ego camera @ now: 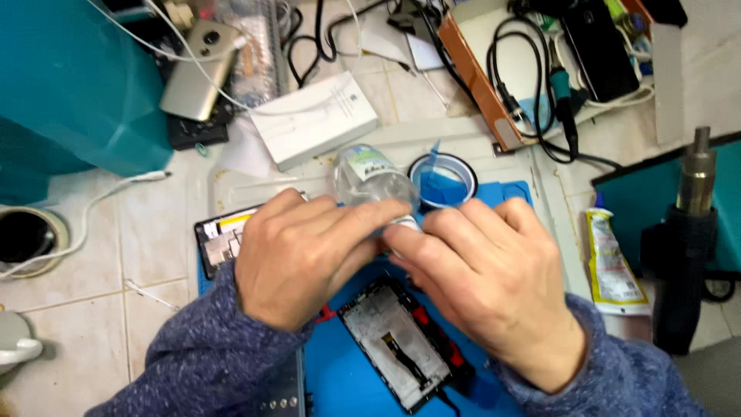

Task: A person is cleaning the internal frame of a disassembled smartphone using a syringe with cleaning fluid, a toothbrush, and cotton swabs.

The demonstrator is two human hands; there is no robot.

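Seen from above, two hands are meeting over the middle of a cluttered desk (116, 255) tiled in pale squares. The left hand (305, 255) is wrapping its fingers around the lower part of a small clear bottle (370, 181) with a white and green label, holding it tilted with its base pointing away from the person. The right hand (494, 282) is closing on the bottle's near end — its fingertips are pinching there, just where the two hands are touching, and what lies under them is hidden. Both sleeves are blue-grey knit.

The bottle is hanging above a blue work mat (340, 378). On that mat, directly below the hands, an opened phone frame (397, 347) is lying with its inner parts showing. Another opened phone part (220, 239) is sitting partly under the left hand. Just beyond the bottle, a roll of blue tape (442, 181) is resting at the mat's far edge.

Further off, a white box (312, 117) is lying near a gold phone (197, 69). On the right — well apart from the hands — a yellow and white tube (614, 262) is lying beside a black heat gun (687, 247).
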